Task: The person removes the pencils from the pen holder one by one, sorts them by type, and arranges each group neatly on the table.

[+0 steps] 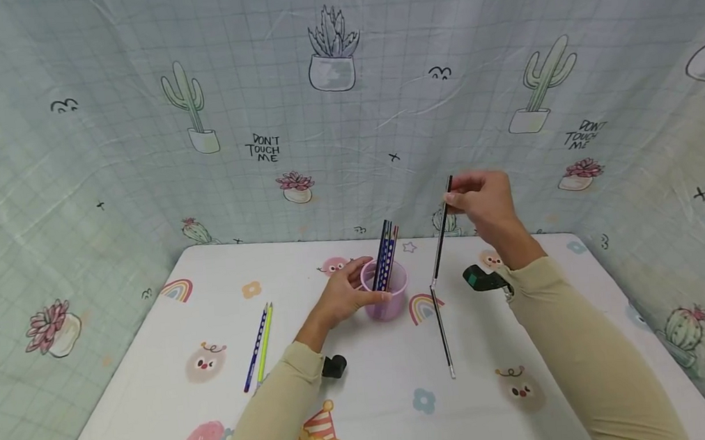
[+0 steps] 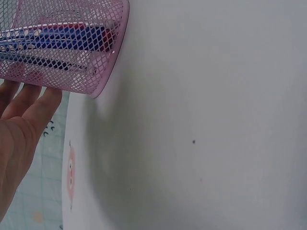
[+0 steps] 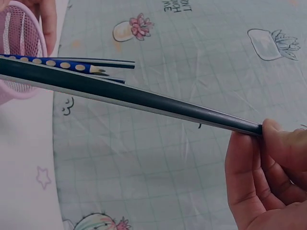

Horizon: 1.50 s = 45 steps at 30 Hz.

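My right hand [image 1: 483, 201] pinches a black pencil with white stripes [image 1: 443, 229] near its upper end. The pencil slants down above the table; in the right wrist view thumb and fingertips hold the black pencil [image 3: 144, 97]. Below it a second black pencil [image 1: 441, 331] lies on the table. My left hand [image 1: 340, 294] grips a pink mesh pencil cup [image 1: 387, 309], thumb in front and fingers behind. Several pencils [image 1: 384, 259], some blue with pale dots, lean inside the cup. The left wrist view shows fingers against the mesh cup [image 2: 79, 84].
On the left side of the white table [image 1: 382, 413] lie a dotted dark-blue pencil [image 1: 255, 347] and a yellow-green pencil [image 1: 265, 343], side by side. Black wrist devices show by the left [image 1: 335, 366] and right [image 1: 482, 278] sleeves. A patterned cloth [image 1: 344, 130] hangs behind.
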### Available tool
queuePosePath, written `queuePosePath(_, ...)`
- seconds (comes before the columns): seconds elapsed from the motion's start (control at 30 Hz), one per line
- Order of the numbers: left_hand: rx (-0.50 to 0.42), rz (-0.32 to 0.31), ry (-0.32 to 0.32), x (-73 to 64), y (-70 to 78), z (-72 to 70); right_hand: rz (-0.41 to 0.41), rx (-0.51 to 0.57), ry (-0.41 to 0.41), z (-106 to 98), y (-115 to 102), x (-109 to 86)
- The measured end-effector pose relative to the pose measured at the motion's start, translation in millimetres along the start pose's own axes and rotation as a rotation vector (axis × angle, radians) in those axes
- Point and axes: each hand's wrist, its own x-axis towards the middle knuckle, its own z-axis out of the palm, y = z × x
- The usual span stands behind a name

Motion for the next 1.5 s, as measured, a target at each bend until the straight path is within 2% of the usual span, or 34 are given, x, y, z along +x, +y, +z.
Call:
queuePosePath(0.3, 0.009, 0.002, 0.001, -1.0, -1.0, -0.6, 0.035, -0.088, -0.092, -1, 9, -1.4)
queuePosePath(0.5, -0.002, 0.003, -0.003, -0.3, -1.5, -0.2, 0.102, -0.131, -0.140, -2, 19, -2.2)
queuePosePath(0.6, -0.006, -0.003, -0.004, -0.4, -1.5, -0.2, 0.139, -0.139, -0.167, -2, 25, -3.3)
queuePosePath(0.87, -0.004, -0.006, -0.004, 0.3, -2.4, -0.3, 0.170, -0.143, -0.215, -1, 41, -4.8)
queuePosePath(1.23, -0.013, 0.014, -0.015, 2.1, -1.5, 1.0, 0.247, -0.180, -0.237, 1, 68, -8.9)
queuePosePath(1.5, -0.016, 0.001, -0.010, 0.4, -1.4, 0.3, 0.284, -0.187, -0.249, 5, 86, -9.7)
